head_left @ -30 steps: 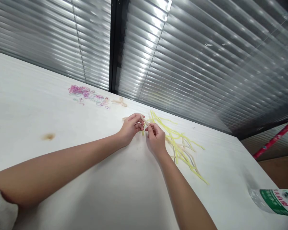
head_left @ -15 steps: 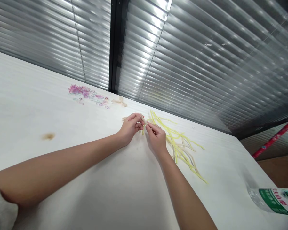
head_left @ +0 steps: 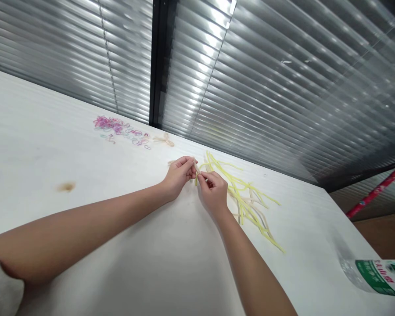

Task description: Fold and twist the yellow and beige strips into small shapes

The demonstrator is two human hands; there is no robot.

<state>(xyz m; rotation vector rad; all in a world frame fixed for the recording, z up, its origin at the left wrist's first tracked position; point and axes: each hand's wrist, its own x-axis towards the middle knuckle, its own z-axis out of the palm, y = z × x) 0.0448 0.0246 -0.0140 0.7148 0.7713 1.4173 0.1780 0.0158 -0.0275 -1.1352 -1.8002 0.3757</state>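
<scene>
My left hand (head_left: 180, 176) pinches a beige fuzzy strip, which looks like a pipe cleaner (head_left: 196, 166), between thumb and fingers. On the lower part of the same strip, the fingertips of my right hand (head_left: 214, 189) are closed. A short yellow end (head_left: 196, 181) hangs just below, between the two hands; how it joins the beige strip is hidden by my fingers. Right of my right hand lies a loose spread of yellow and beige pipe cleaners (head_left: 246, 206). A beige tip (head_left: 170, 163) shows behind my left hand.
Small pink, purple and pale elastic bands (head_left: 110, 125) lie heaped at the back left, beside a beige looped bow shape (head_left: 165, 140). A plastic water bottle (head_left: 375, 275) lies at the right. Slatted blinds behind glass (head_left: 250, 87) border the white table (head_left: 95, 175).
My right fingertips have slid slightly down and left along the beige strip, toward the yellow end. More of the strip shows between the hands. My left hand is almost still.
</scene>
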